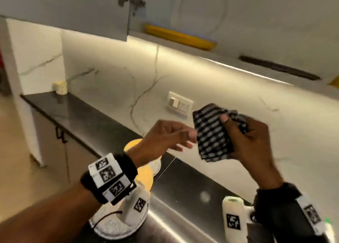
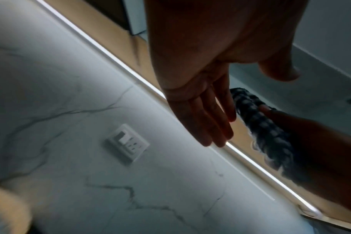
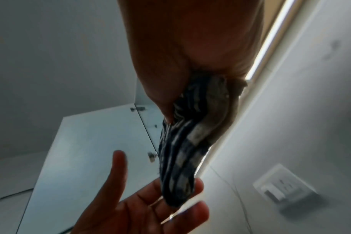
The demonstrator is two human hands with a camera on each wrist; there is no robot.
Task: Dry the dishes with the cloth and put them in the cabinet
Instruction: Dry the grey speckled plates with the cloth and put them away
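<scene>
My right hand (image 1: 238,131) holds a bunched black-and-white checked cloth (image 1: 211,132) above the counter, thumb pressed on its front. In the right wrist view the cloth (image 3: 182,150) hangs from that hand's grip. My left hand (image 1: 185,142) hovers just left of the cloth with relaxed fingers and holds nothing; its fingers (image 2: 210,126) are straight. A yellow plate (image 1: 179,36) lies on the open cabinet's shelf. Yellow and white dishes (image 1: 145,175) sit on the counter under my left wrist, partly hidden.
The cabinet door (image 1: 64,8) stands open at upper left. A white plate (image 1: 110,224) lies near the counter's front edge. A small speckled cup (image 1: 59,87) stands at the far left end of the dark counter (image 1: 82,114). A wall socket (image 1: 179,103) is behind the hands.
</scene>
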